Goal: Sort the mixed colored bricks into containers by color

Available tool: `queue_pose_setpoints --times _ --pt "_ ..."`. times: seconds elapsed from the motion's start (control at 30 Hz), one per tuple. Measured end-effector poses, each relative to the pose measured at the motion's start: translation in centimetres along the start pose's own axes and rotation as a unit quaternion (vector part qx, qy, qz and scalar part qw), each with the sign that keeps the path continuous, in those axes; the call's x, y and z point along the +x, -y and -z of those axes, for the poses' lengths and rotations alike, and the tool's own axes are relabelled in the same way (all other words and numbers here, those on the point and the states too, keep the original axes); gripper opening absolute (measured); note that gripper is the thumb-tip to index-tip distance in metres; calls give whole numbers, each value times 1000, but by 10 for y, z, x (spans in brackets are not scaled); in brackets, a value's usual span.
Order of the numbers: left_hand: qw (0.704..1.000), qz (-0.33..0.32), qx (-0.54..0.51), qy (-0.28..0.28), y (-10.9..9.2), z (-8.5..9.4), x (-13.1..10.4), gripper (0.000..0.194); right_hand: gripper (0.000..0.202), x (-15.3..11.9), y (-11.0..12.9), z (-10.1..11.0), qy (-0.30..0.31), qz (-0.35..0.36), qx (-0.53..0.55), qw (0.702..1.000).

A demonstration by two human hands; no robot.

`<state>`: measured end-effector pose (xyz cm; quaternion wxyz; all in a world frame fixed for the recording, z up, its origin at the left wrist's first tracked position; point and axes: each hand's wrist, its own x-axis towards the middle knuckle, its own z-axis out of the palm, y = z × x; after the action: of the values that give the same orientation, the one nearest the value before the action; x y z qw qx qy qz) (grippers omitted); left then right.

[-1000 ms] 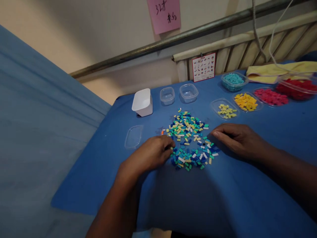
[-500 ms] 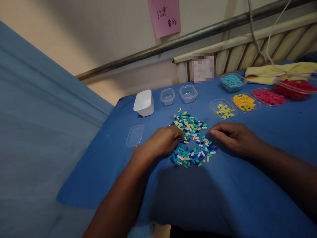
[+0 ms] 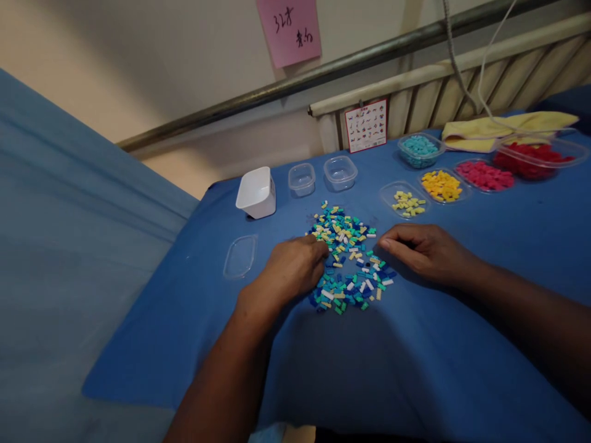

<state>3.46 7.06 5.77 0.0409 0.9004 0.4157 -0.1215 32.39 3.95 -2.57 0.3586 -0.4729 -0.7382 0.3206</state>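
Observation:
A loose pile of small building bricks in blue, teal, green, white and pale yellow is spread over the blue cloth. My left hand rests at the pile's left edge, fingers curled down among the bricks. Its fingertips are hidden, so what they pinch, if anything, does not show. On the right side of the pile lies my right hand, loosely closed, with thumb against forefinger. I cannot see inside that fist. Several bricks lie close to its thumb.
Behind the pile stand a white tub and two clear containers. A clear lid lies left. Along the right are pale yellow, orange-yellow, pink, turquoise and red pieces in clear holders. A yellow cloth lies behind.
The whole view has shifted, so things appear farther left. My left hand's fingers have drawn back slightly at the pile's edge. My right hand keeps its place and closed shape.

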Motion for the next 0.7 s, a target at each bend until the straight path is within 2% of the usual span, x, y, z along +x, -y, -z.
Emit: queue_pose_setpoints --times 0.17,0.3,0.5,0.7 --pt "998 -43 -44 -17 3 -7 0 27 30 0 0 0 5 5 -7 1000" --pt "996 -46 -71 -31 6 -11 -2 24 31 0 0 0 5 2 -7 1000" --pt "988 -65 -116 -80 4 -11 0 23 31 1 1 -1 3 4 3 1000" --pt "991 -89 -86 -52 -1 -11 8 23 27 1 0 0 9 1 -2 1000"
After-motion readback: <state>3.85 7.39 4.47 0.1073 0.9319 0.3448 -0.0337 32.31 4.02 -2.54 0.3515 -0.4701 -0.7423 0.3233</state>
